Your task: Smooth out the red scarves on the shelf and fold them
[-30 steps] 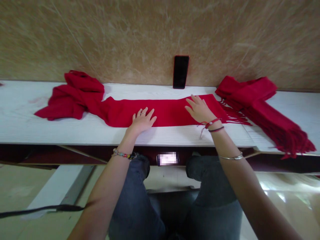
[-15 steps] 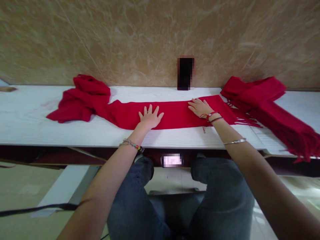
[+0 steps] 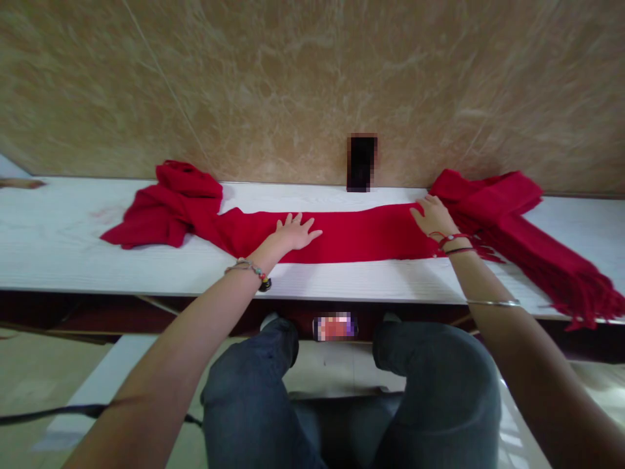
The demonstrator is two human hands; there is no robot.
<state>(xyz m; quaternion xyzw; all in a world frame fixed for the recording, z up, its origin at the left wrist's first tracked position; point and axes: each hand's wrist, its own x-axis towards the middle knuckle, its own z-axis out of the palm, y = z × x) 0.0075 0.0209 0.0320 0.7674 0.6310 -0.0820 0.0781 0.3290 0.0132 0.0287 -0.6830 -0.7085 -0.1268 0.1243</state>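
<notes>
A red scarf [image 3: 361,236] lies stretched out flat across the white table, its left part bunched into a loose heap and its right end fringed. My left hand [image 3: 296,232] rests palm down on the flat part, fingers spread. At the scarf's right end, my right hand [image 3: 434,215] lies with its fingers stretched over the cloth, near the upper corner; it hides part of the fringe. Just beyond that hand, a folded red fringed cloth [image 3: 522,221] slants down toward the table's front edge.
A dark blurred-out object [image 3: 361,163] stands at the back of the white table [image 3: 342,280] against a brown marbled wall [image 3: 293,85]. A lit, blurred-out screen [image 3: 334,327] sits below the front edge, between my knees. A brown stick-like thing [image 3: 22,184] lies far left.
My right hand has slid right along the scarf to its fringed end. My left hand stays at about the same place on the cloth. The view has tilted slightly upward.
</notes>
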